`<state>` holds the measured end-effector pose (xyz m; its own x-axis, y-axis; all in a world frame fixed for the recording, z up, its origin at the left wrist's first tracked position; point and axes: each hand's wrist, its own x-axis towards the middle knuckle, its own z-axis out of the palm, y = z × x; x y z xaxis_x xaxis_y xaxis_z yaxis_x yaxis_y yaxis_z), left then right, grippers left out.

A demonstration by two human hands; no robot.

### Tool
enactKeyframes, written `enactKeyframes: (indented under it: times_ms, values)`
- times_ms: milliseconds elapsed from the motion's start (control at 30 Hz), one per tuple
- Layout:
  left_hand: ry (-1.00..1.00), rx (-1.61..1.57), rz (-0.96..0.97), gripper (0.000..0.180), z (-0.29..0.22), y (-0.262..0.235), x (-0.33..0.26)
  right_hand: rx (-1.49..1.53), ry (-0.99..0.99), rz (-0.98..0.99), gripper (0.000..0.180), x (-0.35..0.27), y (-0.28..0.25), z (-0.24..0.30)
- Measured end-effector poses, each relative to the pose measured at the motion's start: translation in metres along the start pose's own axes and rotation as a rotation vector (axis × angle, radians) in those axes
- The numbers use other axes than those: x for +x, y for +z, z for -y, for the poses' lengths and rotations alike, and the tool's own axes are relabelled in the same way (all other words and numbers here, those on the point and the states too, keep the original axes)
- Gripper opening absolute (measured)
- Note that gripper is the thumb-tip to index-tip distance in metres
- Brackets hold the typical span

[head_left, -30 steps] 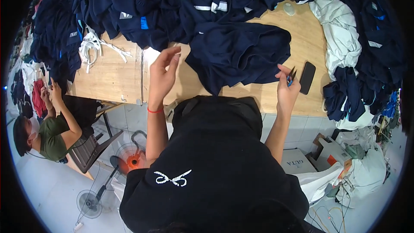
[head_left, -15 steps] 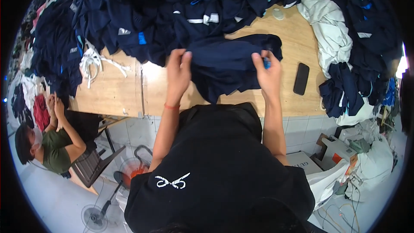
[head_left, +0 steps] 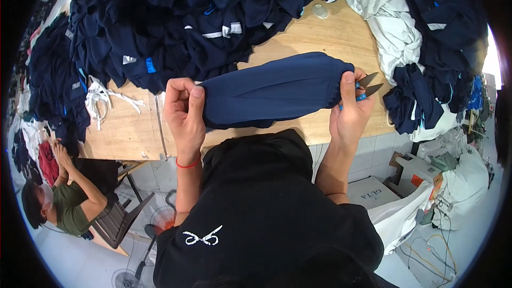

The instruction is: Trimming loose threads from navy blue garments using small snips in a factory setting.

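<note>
A navy blue garment part (head_left: 266,93), shaped like a sleeve, is stretched flat between my hands above the table. My left hand (head_left: 184,109) is closed on its left end, thumb on top. My right hand (head_left: 352,98) pinches its right end, where the edge is gathered like an elastic cuff. Small blue-handled scissors (head_left: 369,85) are also in my right hand; their two dark blades stick out to the right, apart from each other, and the handles are mostly hidden.
Heaped navy garments (head_left: 160,21) cover the table's far side. White cloth (head_left: 386,16) lies at the right, white cords (head_left: 98,101) at the left. A small pale oval object (head_left: 320,10) rests on the wooden table (head_left: 288,37). Another person (head_left: 74,202) sits at the left.
Both hands have come nearer and spread further apart, pulling the navy piece straight. The scissor blades now show beside my right hand. The dark phone on the table is no longer visible.
</note>
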<state>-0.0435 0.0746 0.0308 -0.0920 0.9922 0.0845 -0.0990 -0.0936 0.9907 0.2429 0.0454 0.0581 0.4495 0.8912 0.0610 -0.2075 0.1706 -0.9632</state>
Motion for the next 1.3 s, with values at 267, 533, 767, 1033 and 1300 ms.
enactKeyframes:
  times_ms: [267,533,767,1033,1300]
  values:
    - [-0.005,-0.044,0.043,0.01,-0.007,0.01,0.005,-0.008,-0.01,-0.155,0.008,0.003,-0.003,-0.003]
    - [0.227,0.724,-0.294,0.026,0.056,-0.068,0.035,-0.146,0.199,0.309,0.025,-0.015,-0.018,-0.007]
    - [-0.017,0.272,0.092,0.011,0.039,-0.013,0.017,-0.775,0.323,-0.123,0.029,0.019,-0.084,-0.095]
    - [-0.319,0.138,0.548,0.037,0.117,0.117,0.003,-0.48,0.438,-0.094,0.03,0.001,-0.065,-0.129]
    - [-0.51,-0.438,0.442,0.057,0.068,0.069,0.012,-0.309,0.407,-0.029,0.021,-0.025,-0.044,-0.071]
